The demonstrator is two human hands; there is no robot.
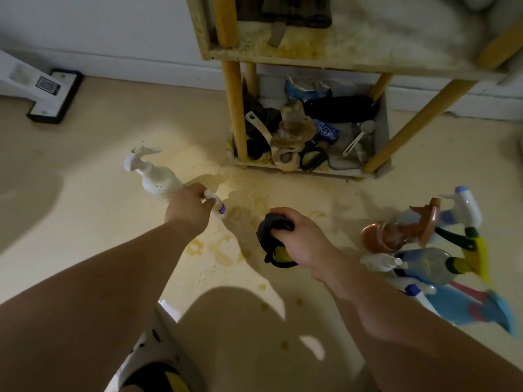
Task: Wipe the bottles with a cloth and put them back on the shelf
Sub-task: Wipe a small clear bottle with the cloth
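Two labels catch the eye, and neither can be read. The small bottle (217,207) has a purple band too blurred to make out. A blue packet (328,132) in the bottom tray of the shelf (325,52) carries a white emblem with no legible words.

The person's left hand (188,207) is curled round the lower body of a white spray bottle (157,178). The bottle tilts up and away to the left, its trigger head at the far end. The small bottle pokes out at the right edge of that same hand, touching the fingers (202,193). Whether it is gripped too or only lies against them, I cannot tell.

The right hand (301,240) is closed tight over a bunched dark cloth (273,226) with a yellow patch on its underside. The cloth is held apart from the white spray bottle, with stained floor (93,154) between them.

Several more spray bottles (424,264) lie jumbled on the floor just to the right of the right forearm, orange, blue and clear among them. The shelf stands beyond both hands, its bottom tray full of clutter.
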